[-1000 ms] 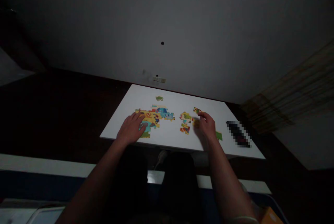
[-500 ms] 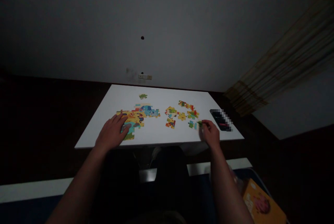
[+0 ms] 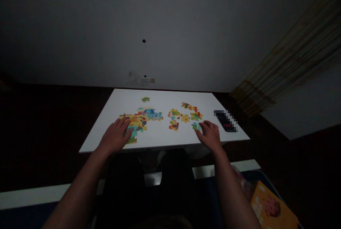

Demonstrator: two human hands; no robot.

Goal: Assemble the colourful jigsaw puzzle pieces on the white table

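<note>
My left hand (image 3: 114,136) lies flat on the left part of a joined jigsaw puzzle (image 3: 140,122), fingers stretched out. This section is yellow, with blue and teal parts, and my fingers cover its left edge. On the right, my right hand (image 3: 210,136) rests low over the table, thumb and forefinger apart. Between them, at the fingertips, lies a blue-green puzzle piece (image 3: 196,126), partly covered. Just beyond it is a green and yellow piece (image 3: 196,116). Nearby lie a yellow piece (image 3: 185,118), a red and yellow piece (image 3: 174,126) and a multicoloured cluster (image 3: 174,114).
The white table (image 3: 160,138) stands near a grey wall. A green piece (image 3: 145,99) lies at its far left; red and yellow pieces (image 3: 189,107) lie farther back. A dark, partly pixelated phone-like object (image 3: 225,120) is at the right. An orange box (image 3: 274,206) sits at lower right.
My right hand has shifted slightly left and its fingers have spread from a pinch on a green piece, which no longer shows. My left hand stays on the joined puzzle.
</note>
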